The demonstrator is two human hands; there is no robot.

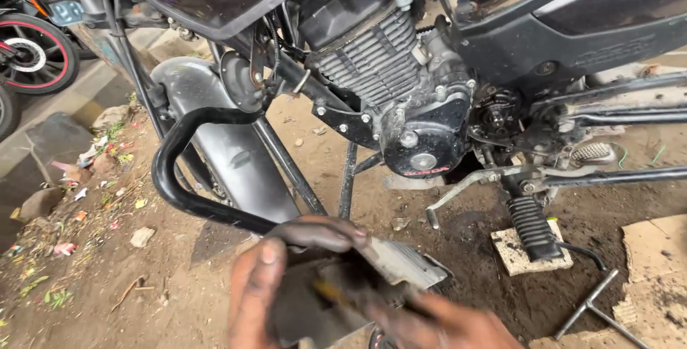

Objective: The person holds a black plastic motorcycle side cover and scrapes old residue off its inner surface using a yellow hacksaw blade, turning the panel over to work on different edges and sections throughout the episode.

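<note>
Bare dirt ground (179,299); litter (86,170) at left; daylight.

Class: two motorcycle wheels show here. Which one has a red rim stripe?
The parked motorcycle's wheel at far left; the front wheel under the black mudguard shows no red.

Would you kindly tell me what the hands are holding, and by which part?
Both hands hold one dirty, blurred metal part: the left hand grips its left end, thumb on top; the right hand touches its lower right edge.

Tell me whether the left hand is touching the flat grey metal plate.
Touching. The head view shows the left hand gripping the flat grey metal plate, thumb pressed on its face, fingers curled over its top edge.
</note>
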